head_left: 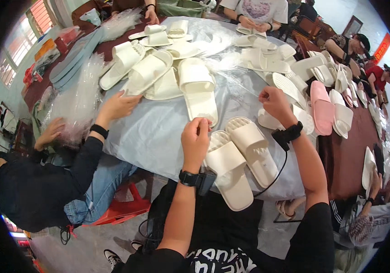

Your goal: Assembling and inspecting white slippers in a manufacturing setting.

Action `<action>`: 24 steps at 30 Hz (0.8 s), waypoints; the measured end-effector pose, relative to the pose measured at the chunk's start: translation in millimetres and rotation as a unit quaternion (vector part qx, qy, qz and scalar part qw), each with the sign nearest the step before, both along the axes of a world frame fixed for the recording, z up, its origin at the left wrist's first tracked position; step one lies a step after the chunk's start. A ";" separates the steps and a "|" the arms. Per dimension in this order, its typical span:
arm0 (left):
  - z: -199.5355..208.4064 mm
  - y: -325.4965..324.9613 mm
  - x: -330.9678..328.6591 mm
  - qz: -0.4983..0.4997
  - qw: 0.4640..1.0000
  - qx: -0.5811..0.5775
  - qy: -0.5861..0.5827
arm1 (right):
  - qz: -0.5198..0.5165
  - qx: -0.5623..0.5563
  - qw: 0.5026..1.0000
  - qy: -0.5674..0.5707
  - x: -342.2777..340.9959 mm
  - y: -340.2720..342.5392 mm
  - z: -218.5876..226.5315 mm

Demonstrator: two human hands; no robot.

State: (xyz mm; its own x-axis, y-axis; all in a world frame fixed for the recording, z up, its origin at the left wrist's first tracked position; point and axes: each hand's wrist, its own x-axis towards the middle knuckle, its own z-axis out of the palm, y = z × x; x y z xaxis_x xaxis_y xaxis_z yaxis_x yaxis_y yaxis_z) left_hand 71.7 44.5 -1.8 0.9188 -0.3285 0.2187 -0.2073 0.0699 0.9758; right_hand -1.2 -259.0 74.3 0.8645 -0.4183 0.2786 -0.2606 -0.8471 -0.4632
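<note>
My left hand (pixel 195 141) is closed in a pinch at the near end of a cream slipper (pixel 200 95). A small wrinkled clear bit shows by its fingertips, too small to name. Off to the right, my right hand (pixel 274 103) is raised above the table with its fingers pressed together; what they hold, if anything, cannot be made out. Between my forearms lie two cream slippers with ridged insoles, the left one (pixel 232 175) reaching past the table edge and the right one (pixel 255 150) beside it. Both my wrists wear black bands with small boxes.
Several cream slippers (pixel 149 70) cover the far side of the grey-covered table (pixel 145 132). Clear plastic bags (pixel 79 100) lie at the left, near a co-worker's hand (pixel 119 105). Pink slippers (pixel 322 109) stand at the right. A black cable (pixel 279 175) hangs below my right wrist.
</note>
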 end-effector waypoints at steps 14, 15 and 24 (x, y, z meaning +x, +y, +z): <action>3.4 4.4 -1.4 0.008 0.993 0.089 -0.075 | -0.042 0.018 0.998 -0.052 -75.1 -7.2 2.5; 4.7 3.4 -2.0 0.010 0.992 0.093 -0.090 | -0.044 0.027 0.997 -0.049 -81.4 -6.9 0.4; 47.1 -23.2 25.3 -0.168 0.959 0.114 -0.198 | -0.020 0.008 0.999 -0.031 -100.8 10.1 0.5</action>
